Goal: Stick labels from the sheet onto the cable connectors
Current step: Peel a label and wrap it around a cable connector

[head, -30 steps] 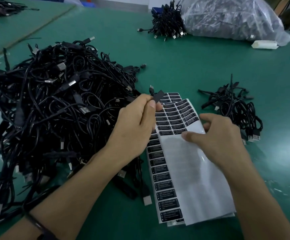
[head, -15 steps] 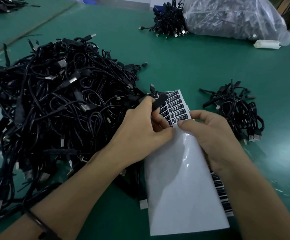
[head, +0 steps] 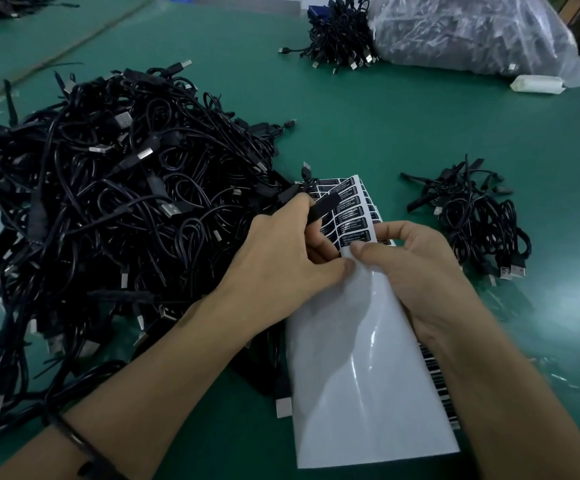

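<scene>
A green table (head: pixel 403 133) is being used as the work surface, with a large heap of black cables (head: pixel 126 209) lying on the left, a smaller bundle (head: pixel 479 220) on the right and a clear bag (head: pixel 472 32) of more cables at the far edge. The label sheet (head: pixel 368 358), which was lying flat a second ago, is now being held up and bent. Its glossy white, label-free part is being turned toward the camera, and the remaining labels (head: pixel 351 216) are being presented at its far end. A black connector (head: pixel 325 206) is being gripped in the curled fingers of the left hand (head: pixel 281 258), just above the labels, while the sheet's edge is being pressed by that hand's thumb. The sheet is being pinched narrowly at the nearest label between the thumb and forefinger of the right hand (head: pixel 420 271). A label is judged to be being peeled; sticking it onto the held connector is not yet done.
</scene>
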